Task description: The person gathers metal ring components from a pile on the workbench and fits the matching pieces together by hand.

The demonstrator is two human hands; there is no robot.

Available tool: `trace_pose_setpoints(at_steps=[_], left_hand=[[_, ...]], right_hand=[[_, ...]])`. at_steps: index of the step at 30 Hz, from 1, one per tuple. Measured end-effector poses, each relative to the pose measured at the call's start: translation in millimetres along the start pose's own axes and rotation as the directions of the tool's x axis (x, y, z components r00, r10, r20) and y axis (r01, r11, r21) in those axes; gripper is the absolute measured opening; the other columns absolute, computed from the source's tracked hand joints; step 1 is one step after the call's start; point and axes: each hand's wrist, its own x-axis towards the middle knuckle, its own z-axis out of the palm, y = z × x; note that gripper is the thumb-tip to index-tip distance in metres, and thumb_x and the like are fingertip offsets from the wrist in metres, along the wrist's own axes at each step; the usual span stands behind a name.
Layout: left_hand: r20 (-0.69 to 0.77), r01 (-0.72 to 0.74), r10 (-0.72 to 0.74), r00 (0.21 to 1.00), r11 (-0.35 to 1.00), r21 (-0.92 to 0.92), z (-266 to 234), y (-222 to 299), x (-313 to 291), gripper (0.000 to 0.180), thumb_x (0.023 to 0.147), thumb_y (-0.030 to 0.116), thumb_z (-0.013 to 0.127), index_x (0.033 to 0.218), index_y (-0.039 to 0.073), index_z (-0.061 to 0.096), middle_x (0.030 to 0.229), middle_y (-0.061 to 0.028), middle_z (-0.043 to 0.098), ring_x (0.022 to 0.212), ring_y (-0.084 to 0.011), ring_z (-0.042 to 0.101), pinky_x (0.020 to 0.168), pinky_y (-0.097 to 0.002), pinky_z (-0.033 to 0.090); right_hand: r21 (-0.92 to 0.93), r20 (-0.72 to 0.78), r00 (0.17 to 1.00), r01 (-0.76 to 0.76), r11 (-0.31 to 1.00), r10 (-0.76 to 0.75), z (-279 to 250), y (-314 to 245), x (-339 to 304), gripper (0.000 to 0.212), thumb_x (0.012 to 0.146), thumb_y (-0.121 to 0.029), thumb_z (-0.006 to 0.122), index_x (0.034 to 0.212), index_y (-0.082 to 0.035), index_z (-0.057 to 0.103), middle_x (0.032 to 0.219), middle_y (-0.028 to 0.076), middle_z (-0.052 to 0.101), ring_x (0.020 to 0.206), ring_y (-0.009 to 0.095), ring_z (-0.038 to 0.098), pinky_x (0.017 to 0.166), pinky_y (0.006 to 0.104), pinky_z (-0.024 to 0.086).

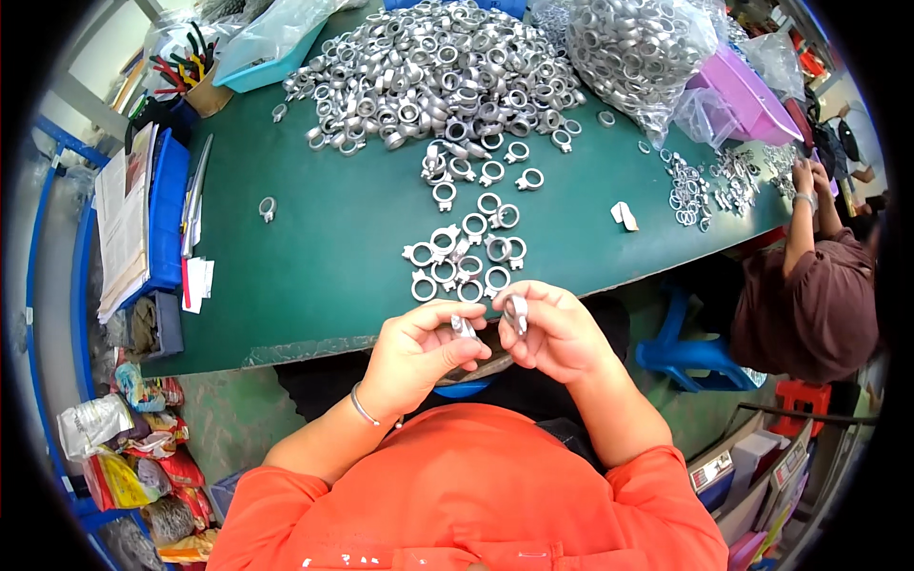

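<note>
My left hand [417,354] is closed around a small grey metal ring [463,326], pinched between thumb and fingers just off the table's front edge. Close by on the right, my right hand [564,335] grips another grey metal ring [516,314], seen nearly edge-on. The fingers partly cover both pieces. Just beyond my hands lies a loose group of similar rings with small lugs [469,259] on the green table [324,228]. Behind that group rises a large heap of the same rings [428,76].
A clear bag of rings [638,57] stands at the back right beside a pink tub [747,95]. At left are a blue paper holder [169,209] and a pot of pliers [205,93]. A co-worker in a brown top [809,305] handles small parts at right, near a blue stool [690,352].
</note>
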Motion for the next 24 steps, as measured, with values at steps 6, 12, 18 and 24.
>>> trace_pose_setpoints(at_steps=[6,12,18,24], left_hand=[[-0.014,-0.074,0.076,0.997,0.993,0.097,-3.3,-10.1,-10.1,0.038,0.077,-0.009,0.075,0.114,-0.005,0.066,0.102,-0.0068,0.060,0.084,-0.0129,0.064,0.066,-0.0238,0.056],[0.042,-0.240,0.257,0.966,0.815,0.528,-8.7,-17.1,-14.7,0.036,0.076,-0.009,0.078,0.111,-0.003,0.069,0.100,-0.0031,0.056,0.089,-0.0091,0.061,0.077,-0.0217,0.054],[-0.032,-0.206,0.259,0.965,0.830,0.519,-4.3,-22.6,-17.3,0.022,0.085,-0.008,0.069,0.107,-0.005,0.066,0.103,-0.0046,0.057,0.092,-0.0099,0.062,0.079,-0.0218,0.053],[0.013,-0.241,0.271,0.963,0.835,0.494,-8.3,-21.5,-20.2,0.020,0.085,-0.009,0.068,0.104,-0.005,0.064,0.105,-0.0069,0.057,0.094,-0.0128,0.064,0.084,-0.0243,0.055]], right_hand=[[-0.344,-0.032,0.999,0.027,0.938,-0.040,3.8,12.5,-16.5,0.015,0.094,-0.008,0.062,0.106,0.002,0.065,0.084,0.008,0.069,0.064,0.010,0.062,0.053,0.0221,0.050],[-0.921,0.390,0.775,0.332,-0.205,-0.497,8.4,23.7,-23.5,0.028,0.075,0.008,0.062,0.100,-0.003,0.066,0.094,0.011,0.063,0.083,0.029,0.064,0.069,0.0362,0.054],[-0.887,0.461,0.602,0.316,-0.336,-0.651,6.4,15.8,8.8,0.022,0.077,0.001,0.069,0.098,-0.003,0.065,0.097,0.012,0.060,0.085,0.032,0.059,0.071,0.0389,0.050],[-0.907,0.421,0.627,0.314,-0.282,-0.656,-7.6,12.7,15.0,0.026,0.072,-0.007,0.079,0.090,-0.001,0.062,0.101,0.015,0.059,0.092,0.035,0.057,0.077,0.0401,0.049]])
